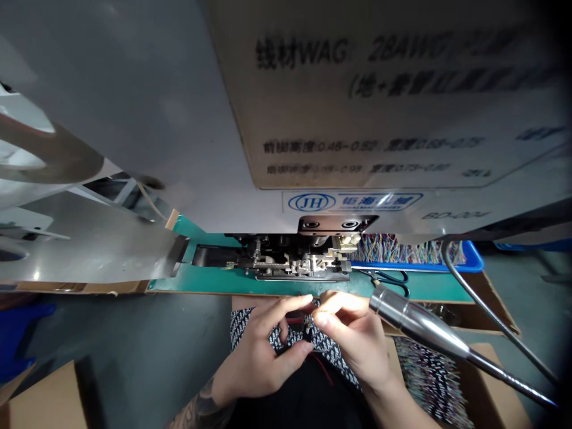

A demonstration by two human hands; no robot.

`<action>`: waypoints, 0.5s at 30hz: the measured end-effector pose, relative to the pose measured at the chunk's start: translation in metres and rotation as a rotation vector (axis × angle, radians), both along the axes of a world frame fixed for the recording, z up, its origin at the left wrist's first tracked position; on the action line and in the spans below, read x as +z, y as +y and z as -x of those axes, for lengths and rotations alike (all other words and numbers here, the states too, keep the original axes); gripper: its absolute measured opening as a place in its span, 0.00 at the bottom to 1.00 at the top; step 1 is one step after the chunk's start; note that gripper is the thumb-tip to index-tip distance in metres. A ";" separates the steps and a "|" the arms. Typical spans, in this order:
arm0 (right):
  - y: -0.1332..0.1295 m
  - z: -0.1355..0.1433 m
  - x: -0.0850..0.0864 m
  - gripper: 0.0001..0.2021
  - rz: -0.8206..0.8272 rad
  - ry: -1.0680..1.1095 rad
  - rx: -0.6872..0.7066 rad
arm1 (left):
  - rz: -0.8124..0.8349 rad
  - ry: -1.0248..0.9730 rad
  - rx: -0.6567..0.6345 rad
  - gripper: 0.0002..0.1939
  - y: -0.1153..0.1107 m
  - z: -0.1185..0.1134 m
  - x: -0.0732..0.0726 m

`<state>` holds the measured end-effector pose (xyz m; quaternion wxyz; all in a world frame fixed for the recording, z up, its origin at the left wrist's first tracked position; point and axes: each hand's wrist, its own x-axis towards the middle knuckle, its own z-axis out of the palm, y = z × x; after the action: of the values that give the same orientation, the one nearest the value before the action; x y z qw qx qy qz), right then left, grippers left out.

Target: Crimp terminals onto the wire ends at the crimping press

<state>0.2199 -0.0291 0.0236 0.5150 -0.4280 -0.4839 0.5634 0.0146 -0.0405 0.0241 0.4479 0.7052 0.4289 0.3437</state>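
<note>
My left hand (268,345) is curved in front of the bench edge, thumb and forefinger spread apart. Its thumb tip lies by a small dark wire end (307,335). My right hand (357,336) is closed in a pinch just above that end; what sits between its fingertips is too small to make out. Black-and-white patterned cable (243,325) lies beneath both hands, over my lap. A thin red wire (324,366) hangs below them. Directly ahead is the press's metal die and feed assembly (304,265).
The machine's large grey housing (156,119) fills the upper view. A lamp (420,325) on a flexible neck reaches in from the right. Scissors (388,277) and a blue tray (473,259) of coloured wires are on the green bench top (214,283). More cables (433,381) lie lower right.
</note>
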 end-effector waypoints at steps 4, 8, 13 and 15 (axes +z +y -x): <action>-0.003 0.003 0.009 0.08 0.114 -0.098 -0.026 | 0.087 -0.019 0.043 0.40 -0.006 -0.001 0.004; -0.002 0.004 0.018 0.11 0.125 -0.141 -0.021 | 0.185 -0.230 -0.002 0.39 -0.004 -0.005 0.010; -0.002 0.007 0.017 0.12 0.134 -0.018 -0.002 | 0.234 -0.282 0.065 0.21 0.001 -0.013 0.017; -0.002 0.008 0.014 0.13 0.163 0.067 0.018 | 0.262 -0.307 0.070 0.19 0.000 -0.015 0.017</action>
<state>0.2123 -0.0307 0.0380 0.4892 -0.4453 -0.4227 0.6194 0.0295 -0.0405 0.0415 0.5838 0.5648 0.4211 0.4036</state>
